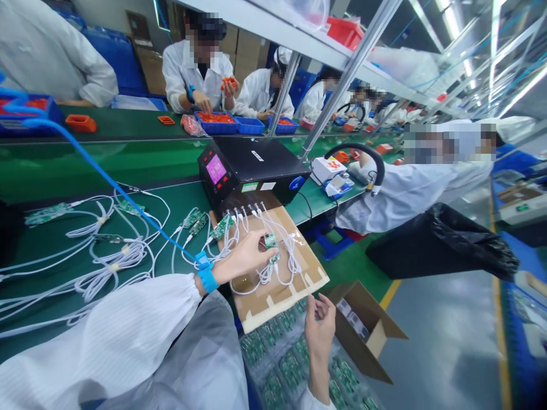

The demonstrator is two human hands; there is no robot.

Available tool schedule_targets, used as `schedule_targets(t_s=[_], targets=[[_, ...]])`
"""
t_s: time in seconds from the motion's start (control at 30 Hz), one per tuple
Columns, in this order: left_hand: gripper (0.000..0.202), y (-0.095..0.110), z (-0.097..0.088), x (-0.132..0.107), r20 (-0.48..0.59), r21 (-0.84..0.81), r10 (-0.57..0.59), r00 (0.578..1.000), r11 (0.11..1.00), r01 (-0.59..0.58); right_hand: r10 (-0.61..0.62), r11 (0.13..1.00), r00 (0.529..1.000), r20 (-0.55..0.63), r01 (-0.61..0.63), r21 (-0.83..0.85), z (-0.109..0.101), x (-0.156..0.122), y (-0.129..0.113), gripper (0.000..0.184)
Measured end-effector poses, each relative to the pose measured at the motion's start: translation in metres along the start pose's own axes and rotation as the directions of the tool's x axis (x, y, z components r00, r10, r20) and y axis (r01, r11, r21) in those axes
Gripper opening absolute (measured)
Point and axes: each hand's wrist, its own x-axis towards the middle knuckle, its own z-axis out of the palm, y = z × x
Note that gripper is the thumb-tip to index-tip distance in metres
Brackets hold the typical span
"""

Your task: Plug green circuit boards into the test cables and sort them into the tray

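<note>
My left hand [245, 255], wearing a blue wrist strap [205, 272], pinches a small green circuit board [270, 241] above a taped cardboard sheet [256, 304]. A white cable plug appears to meet the board's lower end. Beyond the sheet's front edge is my right hand [319, 327], fingers loosely curled and apart, with nothing visible in it. Below it, many green circuit boards [290, 367] lie in clear packaging. A black tester [256, 165] with a lit pink screen stands behind the sheet, white cables [293, 256] running from its front.
More boards on white cables [115, 256] cover the green bench at left. A blue coiled cord [106, 176] crosses to my strap. At right are an open carton [367, 336] and a black-bagged bin [440, 245]. Co-workers sit across the line by blue trays [250, 126].
</note>
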Motion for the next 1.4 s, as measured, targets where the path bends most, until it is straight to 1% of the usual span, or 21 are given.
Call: schedule_targets(t_s=[0.03, 0.1, 0.17, 0.23, 0.27, 0.3, 0.37, 0.4, 0.47, 0.5, 0.57, 0.63, 0.67, 0.73, 0.8, 0.87, 0.97, 1.2, 1.4], targets=[[0.017, 0.001, 0.002, 0.002, -0.019, 0.012, 0.021, 1.000, 1.000, -0.021, 0.060, 0.997, 0.998, 0.012, -0.060, 0.051, -0.001, -0.001, -0.001, 0.039], [0.018, 0.001, 0.006, 0.006, -0.047, 0.024, 0.051, 0.998, 0.998, -0.050, 0.144, 0.983, 0.989, -0.035, -0.139, 0.121, -0.001, 0.003, -0.010, 0.040], [0.018, 0.001, 0.009, 0.011, -0.070, 0.015, 0.067, 0.995, 0.998, -0.066, 0.198, 0.967, 0.976, -0.095, -0.179, 0.179, 0.003, 0.012, -0.028, 0.041], [0.019, 0.002, 0.012, 0.014, -0.092, 0.024, 0.087, 0.992, 0.996, -0.085, 0.216, 0.953, 0.970, -0.110, -0.185, 0.238, 0.011, 0.025, -0.047, 0.041], [0.019, 0.002, 0.014, 0.014, -0.101, 0.034, 0.100, 0.990, 0.995, -0.097, 0.195, 0.952, 0.974, -0.115, -0.160, 0.262, 0.016, 0.033, -0.057, 0.040], [0.020, 0.004, 0.015, 0.015, -0.107, 0.049, 0.114, 0.988, 0.993, -0.109, 0.150, 0.954, 0.980, -0.128, -0.109, 0.278, 0.022, 0.040, -0.065, 0.037], [0.024, 0.007, 0.019, 0.015, -0.103, 0.082, 0.139, 0.985, 0.988, -0.131, -0.010, 0.961, 0.989, -0.146, 0.050, 0.273, 0.036, 0.052, -0.080, 0.030], [0.025, 0.008, 0.020, 0.015, -0.095, 0.100, 0.148, 0.984, 0.985, -0.138, -0.101, 0.956, 0.985, -0.137, 0.134, 0.260, 0.043, 0.057, -0.086, 0.027], [0.024, 0.009, 0.023, 0.015, -0.083, 0.150, 0.172, 0.982, 0.976, -0.159, -0.247, 0.939, 0.967, -0.066, 0.255, 0.231, 0.055, 0.063, -0.097, 0.023], [0.022, 0.008, 0.025, 0.016, -0.085, 0.173, 0.194, 0.977, 0.969, -0.177, -0.287, 0.933, 0.958, -0.021, 0.284, 0.222, 0.061, 0.065, -0.101, 0.023], [0.014, 0.006, 0.028, 0.017, -0.104, 0.193, 0.246, 0.964, 0.956, -0.223, -0.315, 0.927, 0.949, 0.037, 0.299, 0.225, 0.070, 0.068, -0.107, 0.026], [0.005, 0.002, 0.030, 0.018, -0.134, 0.191, 0.287, 0.949, 0.947, -0.259, -0.340, 0.916, 0.940, 0.031, 0.324, 0.237, 0.075, 0.069, -0.111, 0.027], [0.003, 0.001, 0.031, 0.018, -0.145, 0.192, 0.301, 0.943, 0.943, -0.271, -0.370, 0.904, 0.929, 0.021, 0.355, 0.237, 0.077, 0.070, -0.113, 0.024], [0.005, -0.002, 0.032, 0.017, -0.159, 0.206, 0.326, 0.932, 0.934, -0.292, -0.457, 0.869, 0.889, 0.004, 0.446, 0.215, 0.077, 0.072, -0.116, 0.013], [0.007, -0.002, 0.033, 0.016, -0.160, 0.209, 0.350, 0.923, 0.926, -0.315, -0.522, 0.840, 0.853, -0.009, 0.516, 0.166, 0.077, 0.075, -0.119, 0.010], [0.006, -0.002, 0.034, 0.016, -0.154, 0.202, 0.362, 0.919, 0.922, -0.329, -0.539, 0.833, 0.842, -0.028, 0.538, 0.126, 0.076, 0.076, -0.121, 0.014], [0.007, -0.002, 0.035, 0.015, -0.151, 0.214, 0.361, 0.920, 0.921, -0.326, -0.535, 0.838, 0.844, -0.045, 0.536, 0.102, 0.076, 0.076, -0.124, 0.016], [0.005, -0.004, 0.036, 0.016, -0.146, 0.277, 0.385, 0.911, 0.900, -0.336, -0.538, 0.838, 0.843, 0.005, 0.534, 0.108, 0.073, 0.074, -0.129, 0.015], [0.008, -0.002, 0.034, 0.014, -0.129, 0.272, 0.367, 0.921, 0.906, -0.323, -0.536, 0.841, 0.844, 0.038, 0.529, 0.109, 0.070, 0.076, -0.134, 0.014]])
